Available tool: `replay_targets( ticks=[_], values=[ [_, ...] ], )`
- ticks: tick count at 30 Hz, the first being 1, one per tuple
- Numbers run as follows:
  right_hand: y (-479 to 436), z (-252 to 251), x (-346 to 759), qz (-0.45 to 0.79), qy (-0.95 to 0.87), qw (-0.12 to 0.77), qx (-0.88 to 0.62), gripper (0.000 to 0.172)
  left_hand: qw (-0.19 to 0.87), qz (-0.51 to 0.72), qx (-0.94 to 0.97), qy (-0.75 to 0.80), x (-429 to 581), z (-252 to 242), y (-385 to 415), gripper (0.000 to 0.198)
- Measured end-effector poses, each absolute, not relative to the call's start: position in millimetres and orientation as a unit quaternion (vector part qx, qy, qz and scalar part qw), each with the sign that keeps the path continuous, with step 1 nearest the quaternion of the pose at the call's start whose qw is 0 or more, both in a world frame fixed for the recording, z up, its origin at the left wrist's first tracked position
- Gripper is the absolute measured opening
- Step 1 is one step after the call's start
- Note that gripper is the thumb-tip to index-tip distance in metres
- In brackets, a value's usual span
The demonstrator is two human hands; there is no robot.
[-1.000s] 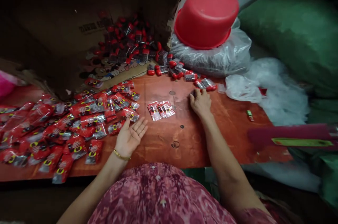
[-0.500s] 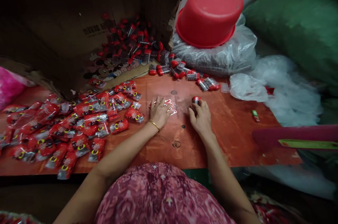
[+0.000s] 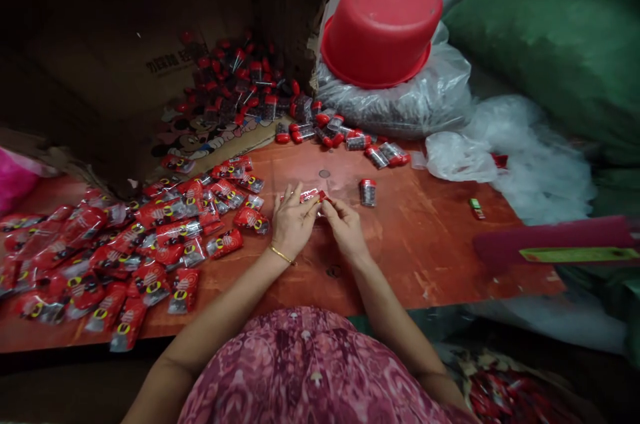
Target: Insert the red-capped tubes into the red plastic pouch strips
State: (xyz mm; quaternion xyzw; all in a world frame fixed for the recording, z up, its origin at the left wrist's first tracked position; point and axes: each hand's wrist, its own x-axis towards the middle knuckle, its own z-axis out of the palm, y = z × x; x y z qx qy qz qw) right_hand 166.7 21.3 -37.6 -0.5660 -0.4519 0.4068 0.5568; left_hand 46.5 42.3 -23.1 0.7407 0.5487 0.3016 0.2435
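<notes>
Packets (image 3: 309, 196): on the tabletop (image 3: 425, 244), under our left hand (image 3: 293, 227), its fingers bent over them, grip we cannot tell; our right hand (image 3: 347, 227), fingers pinched together on the packets' edge. We also list one jar (image 3: 368, 193) beyond the right hand, filled bags (image 3: 177, 232) heaped leftward.

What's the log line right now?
left hand: on packets | right hand: touching packets | jar: on table, beyond right hand

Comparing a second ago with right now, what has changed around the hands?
The left hand moved right and forward onto the flat red-printed plastic packets. The right hand let go of a small red-capped clear plastic cylinder and moved left to the packets. The upturned red plastic tub stayed put.
</notes>
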Motion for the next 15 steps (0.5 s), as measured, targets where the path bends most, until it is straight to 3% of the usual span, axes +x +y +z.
replay_targets(
  ticks=[4,10,15],
  values=[
    [21,-32,159,0.397,-0.426,0.589,-0.561,0.023,0.334,0.368,0.663,0.56,40,-12,35,0.037],
    [9,-28,159,0.303,-0.467,0.573,-0.601,0.03,0.711,0.371,0.355,0.481,45,2,28,0.036],
    [4,-34,153,0.26,-0.481,0.573,-0.61,0.027,0.759,0.405,0.205,0.466,55,5,22,0.035]
  ],
)
